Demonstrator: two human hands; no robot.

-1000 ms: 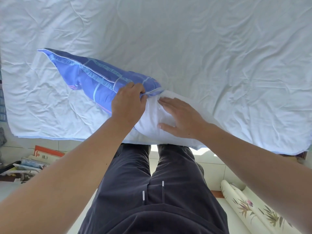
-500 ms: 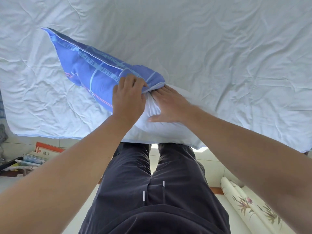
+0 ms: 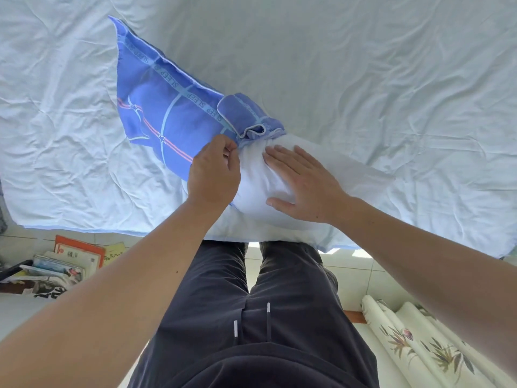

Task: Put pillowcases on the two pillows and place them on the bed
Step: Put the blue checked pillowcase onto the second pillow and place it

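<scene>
Head view, the only 1 I have. My left hand (image 3: 214,170) has its fingers curled and pinches the hem of the blue pillowcase (image 3: 165,113) at its open mouth. My right hand (image 3: 303,184) lies flat, fingers straight, pressing on the bare white pillow (image 3: 260,191). Both rest on the pale sheet of the bed (image 3: 391,79), at its near edge, just in front of my legs.

The step in hand, as I judge it, is feeding the pillow into the case. The far part of the pillow looks to be inside already; the near end bulges out uncovered. To do it well I would keep the flat hand shoving the filling toward the far left corner while the pinching hand draws the hem back toward me, over the bulge. The hem is bunched and rolled just beyond my left fingertips, so I would smooth that roll first, or it may snag.

Relative to the grip, the case stretches away to the far left of my left hand; the exposed pillow sits directly right of it, under my right palm. I can see only 1 pillow.
</scene>
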